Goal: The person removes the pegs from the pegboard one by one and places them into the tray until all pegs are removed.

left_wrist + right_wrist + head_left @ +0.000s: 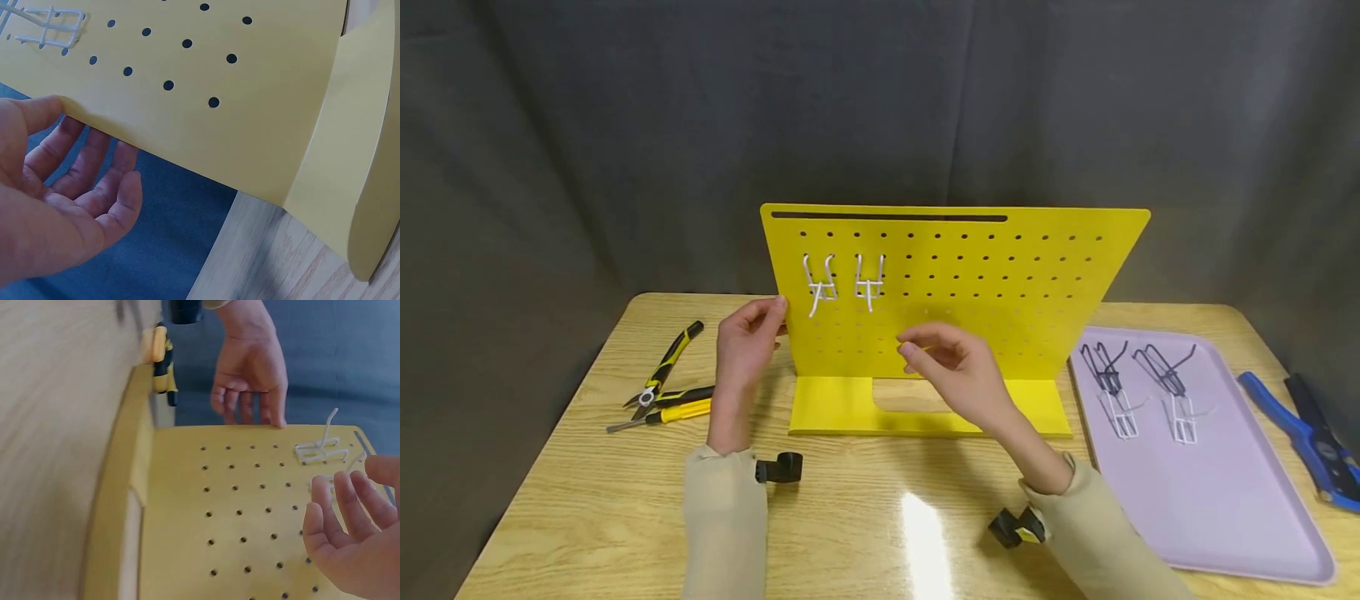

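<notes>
A yellow pegboard [970, 275] stands upright on its folded base. My left hand [750, 337] holds its left edge, the thumb on the front face and fingers behind, as the left wrist view shows. Two white wire hooks hang side by side at the board's upper left: an outer hook [822, 290] and an inner hook [869, 288]. In front of the board's lower middle is my right hand [958, 367], its fingers loosely bent with nothing in them. The right wrist view shows that hand [356, 531] overlapping the inner hook.
Right of the board, a lilac tray [1217, 500] bears two black wire hooks [1165, 371] and two white wire hooks [1183, 421]. Blue-handled pliers [1292, 425] lie beyond it. Left on the wooden table [850, 517] are yellow-black cutters [662, 371] and a yellow screwdriver [681, 412].
</notes>
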A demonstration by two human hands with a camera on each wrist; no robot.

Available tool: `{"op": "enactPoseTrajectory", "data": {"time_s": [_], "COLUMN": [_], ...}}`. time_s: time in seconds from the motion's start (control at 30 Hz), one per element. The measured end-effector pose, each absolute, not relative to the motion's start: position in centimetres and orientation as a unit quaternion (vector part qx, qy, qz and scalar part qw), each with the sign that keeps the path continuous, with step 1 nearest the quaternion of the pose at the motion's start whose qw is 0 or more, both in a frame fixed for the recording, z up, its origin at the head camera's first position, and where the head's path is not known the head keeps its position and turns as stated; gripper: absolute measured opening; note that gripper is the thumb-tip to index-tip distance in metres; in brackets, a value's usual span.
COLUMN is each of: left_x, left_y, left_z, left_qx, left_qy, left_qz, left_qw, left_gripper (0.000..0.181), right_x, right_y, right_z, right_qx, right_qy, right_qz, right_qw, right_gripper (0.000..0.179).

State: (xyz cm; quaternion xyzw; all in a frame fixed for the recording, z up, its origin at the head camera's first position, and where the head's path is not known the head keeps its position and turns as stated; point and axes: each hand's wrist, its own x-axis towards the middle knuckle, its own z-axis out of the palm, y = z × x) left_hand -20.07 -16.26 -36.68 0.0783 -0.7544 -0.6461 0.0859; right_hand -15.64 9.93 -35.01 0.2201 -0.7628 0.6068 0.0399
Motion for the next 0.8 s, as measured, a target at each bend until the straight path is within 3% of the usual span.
{"op": "enactPoseTrajectory", "data": {"time_s": [0.8], "left_x": [-20.2], "left_y": [-16.2], "left_z": [-36.7], "left_qx": [0.082], "left_qy": [-0.751], "left_qz": [-0.65], "left_qw": [0.087], "left_gripper": [0.041], "right_x": [-17.7], "right_y": [6.3], "right_z": [-32.6], "right_qx": [0.228], "right_qy": [-0.718], "right_qz": [0.657], "right_qw": [0.031], "right_gripper": [0.028]}}
